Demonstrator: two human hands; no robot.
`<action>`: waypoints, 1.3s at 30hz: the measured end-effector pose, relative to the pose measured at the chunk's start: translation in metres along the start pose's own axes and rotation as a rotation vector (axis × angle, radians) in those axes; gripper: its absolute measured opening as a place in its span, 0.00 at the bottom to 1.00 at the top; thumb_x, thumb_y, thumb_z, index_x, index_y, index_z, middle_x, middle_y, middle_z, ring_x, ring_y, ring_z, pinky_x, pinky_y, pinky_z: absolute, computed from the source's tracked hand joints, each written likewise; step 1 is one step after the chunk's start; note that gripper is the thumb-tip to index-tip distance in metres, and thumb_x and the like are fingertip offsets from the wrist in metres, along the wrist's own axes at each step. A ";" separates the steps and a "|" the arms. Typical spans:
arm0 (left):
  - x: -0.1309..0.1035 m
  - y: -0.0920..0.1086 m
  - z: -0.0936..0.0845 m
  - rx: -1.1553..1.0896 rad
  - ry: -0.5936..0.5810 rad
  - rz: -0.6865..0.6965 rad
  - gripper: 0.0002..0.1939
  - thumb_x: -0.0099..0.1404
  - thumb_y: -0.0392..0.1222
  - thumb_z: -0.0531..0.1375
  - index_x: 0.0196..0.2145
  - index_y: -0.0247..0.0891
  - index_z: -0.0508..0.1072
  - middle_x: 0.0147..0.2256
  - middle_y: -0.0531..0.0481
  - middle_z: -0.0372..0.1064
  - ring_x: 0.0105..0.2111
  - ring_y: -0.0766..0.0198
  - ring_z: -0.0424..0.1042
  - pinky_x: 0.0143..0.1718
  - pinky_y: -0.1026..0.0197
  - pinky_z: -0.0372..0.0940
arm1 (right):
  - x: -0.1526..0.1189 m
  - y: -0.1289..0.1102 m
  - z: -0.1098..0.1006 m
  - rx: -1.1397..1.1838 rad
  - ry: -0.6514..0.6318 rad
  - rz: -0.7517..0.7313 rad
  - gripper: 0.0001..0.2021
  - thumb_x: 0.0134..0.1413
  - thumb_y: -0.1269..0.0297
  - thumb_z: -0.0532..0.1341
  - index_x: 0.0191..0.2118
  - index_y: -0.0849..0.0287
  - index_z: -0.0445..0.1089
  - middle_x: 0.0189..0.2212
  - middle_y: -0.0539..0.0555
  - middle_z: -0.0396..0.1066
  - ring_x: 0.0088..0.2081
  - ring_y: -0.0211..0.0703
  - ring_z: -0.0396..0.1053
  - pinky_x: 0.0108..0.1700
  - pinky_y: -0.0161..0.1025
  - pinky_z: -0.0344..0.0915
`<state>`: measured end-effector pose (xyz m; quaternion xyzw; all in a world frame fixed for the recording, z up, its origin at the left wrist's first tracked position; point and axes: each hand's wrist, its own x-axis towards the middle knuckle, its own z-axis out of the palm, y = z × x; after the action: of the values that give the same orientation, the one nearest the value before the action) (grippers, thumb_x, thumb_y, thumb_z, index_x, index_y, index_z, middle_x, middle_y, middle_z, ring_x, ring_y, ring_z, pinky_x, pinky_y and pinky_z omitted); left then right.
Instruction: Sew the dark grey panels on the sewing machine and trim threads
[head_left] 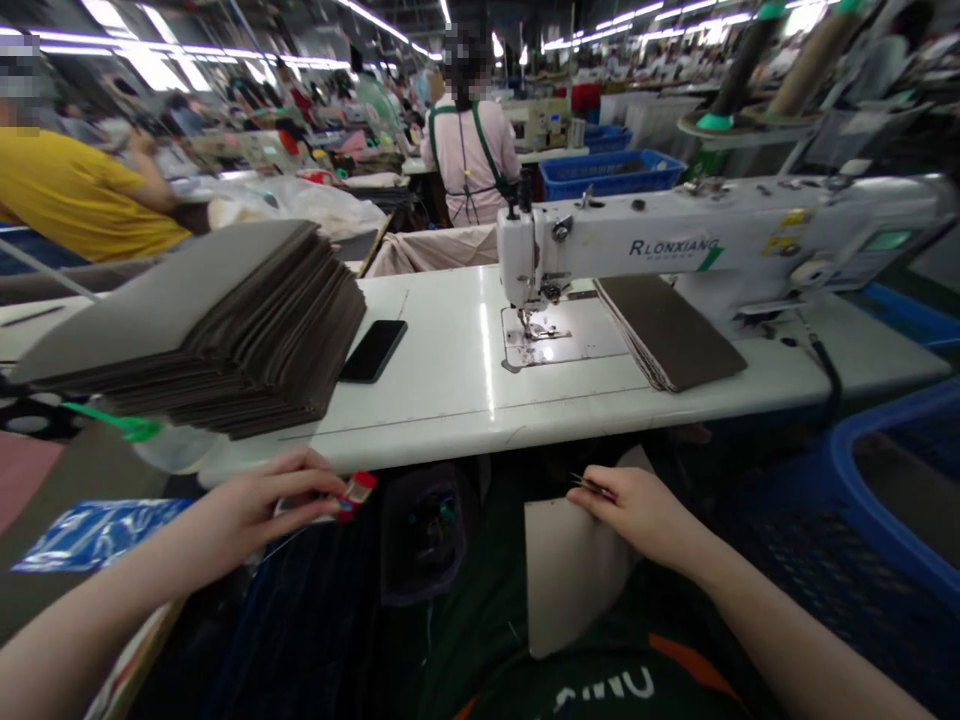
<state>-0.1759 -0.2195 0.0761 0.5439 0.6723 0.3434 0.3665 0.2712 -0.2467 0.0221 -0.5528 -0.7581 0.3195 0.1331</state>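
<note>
My left hand (296, 490) is closed around a small tube-like thing with a red end (361, 487) and some blue on it, in front of the table edge. I cannot make out its exact kind. A slim, dark, pointed tool (592, 486), perhaps thread snips, is pinched in my right hand (637, 515). A grey-beige fabric panel (566, 575) hangs over my lap under the right fingers; whether they grip it too is unclear. Beyond the hands stands a white sewing machine (637, 235), with a few folded dark panels (675, 330) lying right of its needle.
A tall stack of grey-brown panels (277, 350) stands at the table's left, beside a black phone (375, 350). Below the edge sits a dark bin (390, 560). A blue basket (840, 500) is close on the right; a blue plastic packet (97, 535) lies left. Other people work behind.
</note>
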 end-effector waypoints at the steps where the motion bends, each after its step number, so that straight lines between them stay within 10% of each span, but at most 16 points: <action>1: -0.011 0.007 0.019 -0.028 -0.232 0.018 0.12 0.41 0.36 0.73 0.25 0.41 0.78 0.41 0.44 0.74 0.45 0.47 0.72 0.50 0.49 0.66 | 0.001 0.000 0.001 0.009 0.006 0.003 0.21 0.63 0.47 0.54 0.26 0.58 0.63 0.22 0.47 0.64 0.27 0.36 0.61 0.29 0.34 0.47; 6: -0.062 0.034 0.147 -0.194 -0.888 0.112 0.06 0.59 0.42 0.66 0.34 0.40 0.81 0.55 0.41 0.66 0.58 0.48 0.62 0.60 0.50 0.55 | 0.003 0.000 0.006 0.028 0.042 0.014 0.20 0.62 0.47 0.55 0.28 0.58 0.66 0.22 0.47 0.64 0.26 0.35 0.59 0.29 0.34 0.46; 11: -0.077 0.045 0.219 -0.157 -0.921 0.098 0.12 0.64 0.49 0.62 0.39 0.39 0.77 0.38 0.46 0.75 0.39 0.57 0.73 0.43 0.58 0.65 | 0.013 0.007 -0.003 -0.025 0.044 -0.035 0.23 0.63 0.43 0.53 0.30 0.59 0.66 0.24 0.48 0.66 0.27 0.36 0.61 0.29 0.34 0.48; 21: -0.089 0.058 0.225 0.076 -0.858 0.251 0.11 0.68 0.49 0.57 0.39 0.42 0.75 0.38 0.50 0.75 0.38 0.60 0.72 0.40 0.62 0.64 | 0.110 0.046 -0.062 -0.533 0.314 0.097 0.23 0.70 0.58 0.47 0.61 0.70 0.56 0.52 0.70 0.63 0.53 0.58 0.61 0.52 0.47 0.56; 25: -0.088 0.054 0.228 0.168 -0.825 0.286 0.12 0.68 0.50 0.56 0.41 0.43 0.75 0.38 0.49 0.75 0.37 0.59 0.72 0.38 0.62 0.63 | 0.067 0.026 -0.063 -0.521 0.326 -0.039 0.22 0.69 0.60 0.49 0.63 0.64 0.56 0.56 0.65 0.60 0.57 0.56 0.56 0.59 0.50 0.49; 30: -0.084 0.054 0.234 0.103 -0.832 0.296 0.10 0.68 0.48 0.57 0.39 0.43 0.75 0.37 0.49 0.75 0.37 0.60 0.72 0.38 0.62 0.63 | -0.035 -0.011 -0.037 -0.365 0.100 -0.674 0.18 0.67 0.57 0.51 0.57 0.58 0.63 0.53 0.56 0.65 0.54 0.46 0.60 0.61 0.46 0.50; 39: -0.077 0.053 0.243 0.040 -0.834 0.230 0.13 0.70 0.49 0.53 0.40 0.43 0.74 0.39 0.49 0.74 0.40 0.58 0.72 0.43 0.60 0.64 | -0.065 0.016 0.006 -0.377 -0.012 -0.441 0.16 0.67 0.65 0.49 0.55 0.67 0.63 0.37 0.62 0.71 0.38 0.49 0.67 0.41 0.45 0.60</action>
<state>0.0704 -0.2702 0.0107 0.7146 0.4081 0.1197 0.5553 0.3029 -0.3056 0.0170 -0.3876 -0.9067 0.1395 0.0899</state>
